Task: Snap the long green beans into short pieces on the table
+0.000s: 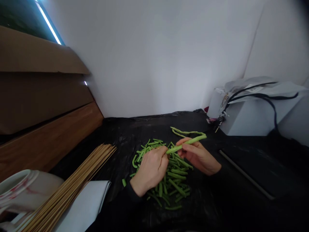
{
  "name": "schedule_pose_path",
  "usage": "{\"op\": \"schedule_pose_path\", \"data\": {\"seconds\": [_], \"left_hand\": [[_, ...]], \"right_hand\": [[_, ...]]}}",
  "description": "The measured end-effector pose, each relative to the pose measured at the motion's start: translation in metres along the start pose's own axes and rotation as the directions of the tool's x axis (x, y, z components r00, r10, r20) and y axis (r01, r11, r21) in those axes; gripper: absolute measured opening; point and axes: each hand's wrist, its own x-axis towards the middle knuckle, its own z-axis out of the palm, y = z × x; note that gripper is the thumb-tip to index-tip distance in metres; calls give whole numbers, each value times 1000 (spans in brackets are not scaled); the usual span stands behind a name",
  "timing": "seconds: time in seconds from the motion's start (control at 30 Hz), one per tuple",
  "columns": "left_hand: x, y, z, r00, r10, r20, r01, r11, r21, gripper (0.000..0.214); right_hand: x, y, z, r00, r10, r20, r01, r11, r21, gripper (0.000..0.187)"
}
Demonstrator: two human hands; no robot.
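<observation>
Between my two hands is a long pale green bean (196,139), held just above a heap of short bean pieces (178,175). My left hand (153,166) is closed over its near end, the fingers pressed together. Farther along, my right hand (199,156) pinches the same bean between thumb and fingers. Past the right hand the bean bends back sharply toward the left. Thin whole beans (184,132) show behind it; whether they are part of the same bean I cannot tell. One loose piece (124,182) lies left of the heap.
Black plastic sheeting (125,135) covers the table. At left are a bundle of thin wooden sticks (82,174), folded white paper (84,203) and a pale jar or mug (31,188). A dark flat device (256,170) lies right; a white box (251,116) with black straps stands behind.
</observation>
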Motion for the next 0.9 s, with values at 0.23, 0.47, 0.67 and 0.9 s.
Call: {"op": "schedule_pose_path", "data": {"seconds": [0.23,0.47,0.67,0.9], "left_hand": [[1,-3,10,988,-13,-155,59,954,294,10],[2,-4,12,967,-115,-229,150,978,143,19],[4,-7,4,986,-71,-151,58,994,-93,24],[6,-19,-5,989,57,-140,-91,963,-255,17]], "right_hand": [[-1,3,4,999,14,31,-13,999,-50,11],[-2,7,8,997,7,75,-2,998,-59,12],[-2,0,5,999,-29,36,31,998,-46,14],[1,-7,-1,996,-46,-77,35,989,-141,25]]}}
